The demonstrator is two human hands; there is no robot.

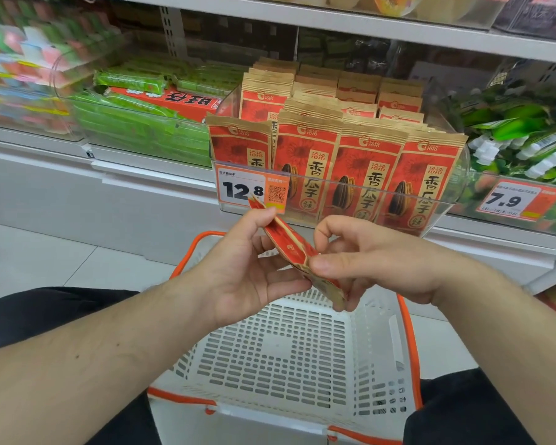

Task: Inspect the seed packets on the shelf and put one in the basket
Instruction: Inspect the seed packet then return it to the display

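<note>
Both hands grasp one seed packet [291,252] edge-on above the basket [408,345]: the left hand [251,268] pinches its upper end, the right hand [363,258] its lower edge (probably turning it to read the back). The other packets [360,168] stand upright in the shelf bin.

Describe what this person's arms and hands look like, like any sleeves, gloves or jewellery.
Both forearms are bare up to the frame edge, with no sleeve showing. The left hand and the right hand wear no gloves, and no rings, watch or bracelet are visible on the fingers or wrists. Dark clothing covers the legs below the arms.
</note>
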